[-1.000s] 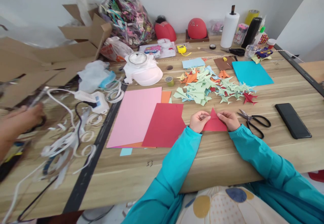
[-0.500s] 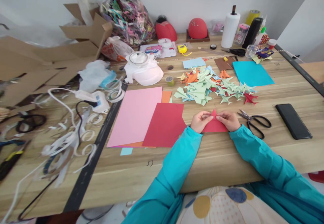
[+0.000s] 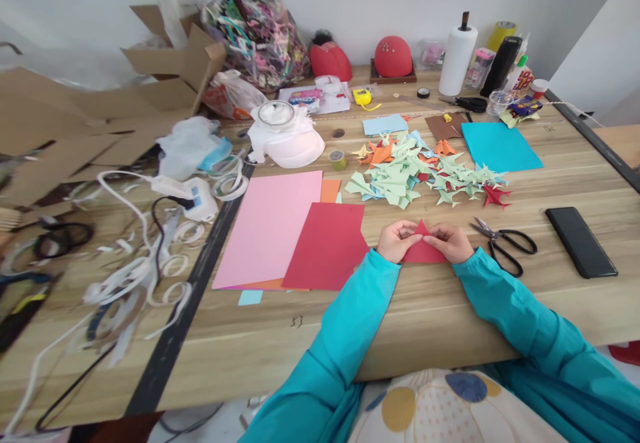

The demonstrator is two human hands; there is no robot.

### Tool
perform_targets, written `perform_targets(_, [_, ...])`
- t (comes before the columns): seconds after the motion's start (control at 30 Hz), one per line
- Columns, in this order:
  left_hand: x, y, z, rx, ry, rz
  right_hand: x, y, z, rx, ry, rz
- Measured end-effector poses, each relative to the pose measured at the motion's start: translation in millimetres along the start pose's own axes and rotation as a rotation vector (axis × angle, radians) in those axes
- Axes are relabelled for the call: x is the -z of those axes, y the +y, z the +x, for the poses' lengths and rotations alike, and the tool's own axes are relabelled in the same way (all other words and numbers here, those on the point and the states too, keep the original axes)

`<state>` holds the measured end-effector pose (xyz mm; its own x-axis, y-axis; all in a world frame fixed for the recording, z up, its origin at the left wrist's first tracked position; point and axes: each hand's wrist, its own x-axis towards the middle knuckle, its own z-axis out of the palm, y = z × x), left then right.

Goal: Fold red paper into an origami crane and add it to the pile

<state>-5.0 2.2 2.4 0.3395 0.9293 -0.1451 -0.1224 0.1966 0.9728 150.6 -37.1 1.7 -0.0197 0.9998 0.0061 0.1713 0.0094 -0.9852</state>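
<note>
Thumbs of the left hand point(image 3: 397, 241) and right hand point(image 3: 453, 243), apart a second ago, now meet over the small red paper point(image 3: 424, 254). Each hand, fingers curled, pinches it just above or on the surface point(image 3: 430, 316), between the red sheet point(image 3: 324, 246) and scissors point(image 3: 504, 239); folding seems underway, calling next for aligned edges and a firmly pressed crease.

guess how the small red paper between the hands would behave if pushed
The small red paper is probably light, since it looks thin. Being paper, it likely creases easily if pushed hard. With its flat look and straight lower edge, it seems unlikely to roll.
</note>
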Motion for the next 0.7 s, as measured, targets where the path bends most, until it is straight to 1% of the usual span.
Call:
perform_targets(0.17, [-0.1, 1.3, -1.6, 0.023, -0.001, 0.057, 2.0, 0.3, -0.9, -0.006, -0.016, -0.001])
perform_targets(0.37, [-0.8, 4.4, -2.2, 0.034, -0.009, -0.011, 2.1, 0.5, 0.9, -0.071, 0.012, 0.121])
perform_targets(0.47, [-0.2, 5.6, -1.9, 0.028, -0.028, -0.002, 2.6, 0.6, 1.3, -0.081, -0.002, 0.146])
perform_targets(0.7, [-0.2, 3.8, -2.4, -0.030, -0.033, 0.048, 3.2, -3.8, 0.5, -0.009, -0.074, -0.042])
